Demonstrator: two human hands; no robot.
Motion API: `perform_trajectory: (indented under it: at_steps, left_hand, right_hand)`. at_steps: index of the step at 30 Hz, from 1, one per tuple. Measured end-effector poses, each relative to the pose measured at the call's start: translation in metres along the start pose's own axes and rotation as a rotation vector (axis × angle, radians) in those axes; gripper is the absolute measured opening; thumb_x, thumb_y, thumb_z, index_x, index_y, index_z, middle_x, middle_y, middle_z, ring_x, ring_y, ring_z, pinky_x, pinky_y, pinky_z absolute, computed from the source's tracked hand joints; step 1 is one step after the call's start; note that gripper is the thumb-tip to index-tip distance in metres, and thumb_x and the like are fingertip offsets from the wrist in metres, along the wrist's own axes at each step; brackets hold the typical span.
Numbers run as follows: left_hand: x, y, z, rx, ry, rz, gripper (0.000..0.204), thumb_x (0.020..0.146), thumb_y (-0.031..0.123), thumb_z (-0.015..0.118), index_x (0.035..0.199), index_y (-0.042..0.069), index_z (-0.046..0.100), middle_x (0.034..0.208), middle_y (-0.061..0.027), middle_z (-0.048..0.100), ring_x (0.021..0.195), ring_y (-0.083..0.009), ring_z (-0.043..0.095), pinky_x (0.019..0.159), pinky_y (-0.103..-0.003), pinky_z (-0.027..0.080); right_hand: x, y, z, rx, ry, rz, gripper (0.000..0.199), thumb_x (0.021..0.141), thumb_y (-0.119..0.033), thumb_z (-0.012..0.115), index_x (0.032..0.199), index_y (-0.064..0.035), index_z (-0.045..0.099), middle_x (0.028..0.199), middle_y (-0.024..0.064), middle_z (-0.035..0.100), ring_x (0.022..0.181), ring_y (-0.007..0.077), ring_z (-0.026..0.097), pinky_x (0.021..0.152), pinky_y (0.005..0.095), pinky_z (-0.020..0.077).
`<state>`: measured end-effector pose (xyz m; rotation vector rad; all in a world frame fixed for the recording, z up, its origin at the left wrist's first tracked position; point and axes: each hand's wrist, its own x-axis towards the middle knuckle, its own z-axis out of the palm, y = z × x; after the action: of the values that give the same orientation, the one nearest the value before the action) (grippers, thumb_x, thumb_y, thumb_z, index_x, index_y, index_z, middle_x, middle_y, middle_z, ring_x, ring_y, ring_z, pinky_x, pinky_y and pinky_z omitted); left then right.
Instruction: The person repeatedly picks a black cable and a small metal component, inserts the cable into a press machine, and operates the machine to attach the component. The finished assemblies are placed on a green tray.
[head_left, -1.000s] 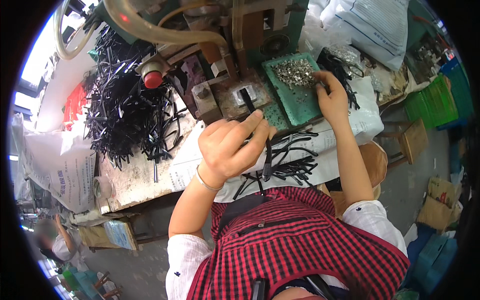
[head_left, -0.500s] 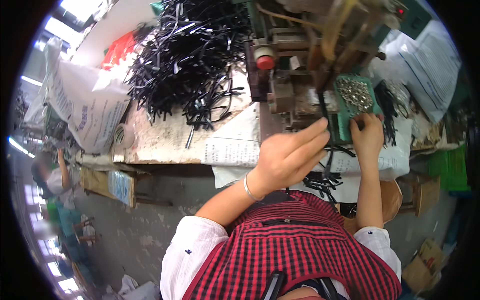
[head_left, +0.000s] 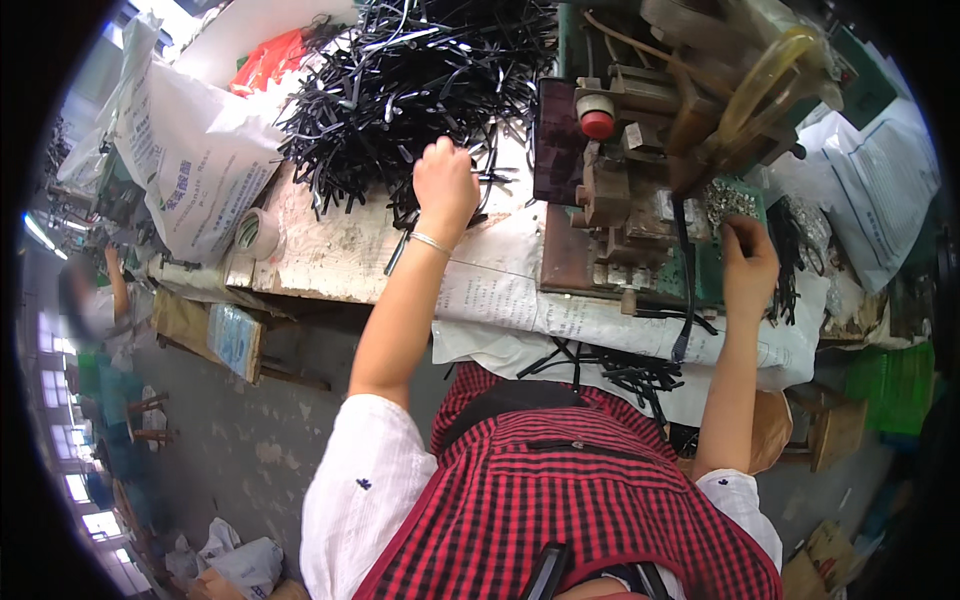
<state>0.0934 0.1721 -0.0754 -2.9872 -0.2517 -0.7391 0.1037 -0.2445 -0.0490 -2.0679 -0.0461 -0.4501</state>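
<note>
At the near edge of a large heap of black strips [head_left: 400, 90], my left hand [head_left: 447, 185] has its fingers curled down among the strips. What they grip there, if anything, is hidden. My right hand [head_left: 750, 258] is beside a green tray of small shiny metal pieces [head_left: 730, 203], thumb and fingertips pinched together; whatever is between them is too small to make out. Between my hands stands a bench press machine [head_left: 625, 200] with a red button [head_left: 597, 124]. One long black strip [head_left: 687, 265] hangs from under its head over the bench front.
More black strips [head_left: 640, 372] lie on white sheeting near my lap, and others [head_left: 787, 265] sit right of the tray. A tape roll [head_left: 257, 233] and a white sack [head_left: 190, 150] stand at the left. Plastic bags [head_left: 870, 185] are at the far right.
My left hand has swung left and away from me, from in front of the machine to the strip heap. My right hand stays by the tray. The whole view has shifted somewhat.
</note>
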Motion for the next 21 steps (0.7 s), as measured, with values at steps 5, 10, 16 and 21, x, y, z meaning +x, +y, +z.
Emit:
perform_trajectory:
  at_steps: [5,10,16,21]
  left_hand:
    - [0.003,0.008,0.015,-0.252,0.270,-0.016,0.008,0.083,0.015,0.075,0.078,0.010,0.073,0.083,-0.0042,0.070,0.082,-0.0295,0.066,0.073,-0.042,0.053]
    - [0.007,-0.022,0.014,-0.987,0.320,-0.427,0.020,0.093,0.011,0.072,0.113,0.010,0.068,0.073,-0.0068,0.072,0.064,-0.0192,0.069,0.063,-0.033,0.053]
    - [0.013,-0.018,0.029,-1.046,0.532,-0.202,0.017,0.098,0.002,0.067,0.112,0.002,0.075,0.101,-0.0057,0.077,0.088,-0.0121,0.070,0.079,-0.025,0.054]
    - [0.039,-0.023,0.000,-0.402,0.493,0.002,0.024,0.090,0.001,0.067,0.112,0.008,0.074,0.101,-0.0084,0.074,0.088,-0.0270,0.070,0.079,-0.036,0.056]
  right_hand:
    - [-0.036,0.027,-0.032,-0.224,0.100,-0.030,0.018,0.094,-0.007,0.068,0.110,-0.0007,0.072,0.096,0.0099,0.074,0.087,0.0189,0.069,0.084,0.0314,0.0524]
    - [-0.074,0.042,-0.078,-0.457,0.285,-0.166,0.015,0.094,-0.003,0.069,0.108,0.0005,0.073,0.100,0.0108,0.073,0.091,0.0226,0.069,0.084,0.0355,0.0536]
    - [-0.054,-0.039,-0.043,0.010,0.133,-0.193,0.014,0.094,-0.001,0.068,0.107,0.0015,0.074,0.101,0.0096,0.074,0.095,0.0204,0.069,0.086,0.0302,0.0519]
    - [-0.002,-0.093,0.013,0.239,0.030,-0.323,0.015,0.090,-0.001,0.072,0.104,0.0012,0.073,0.100,0.0087,0.074,0.095,0.0191,0.069,0.087,0.0303,0.0521]
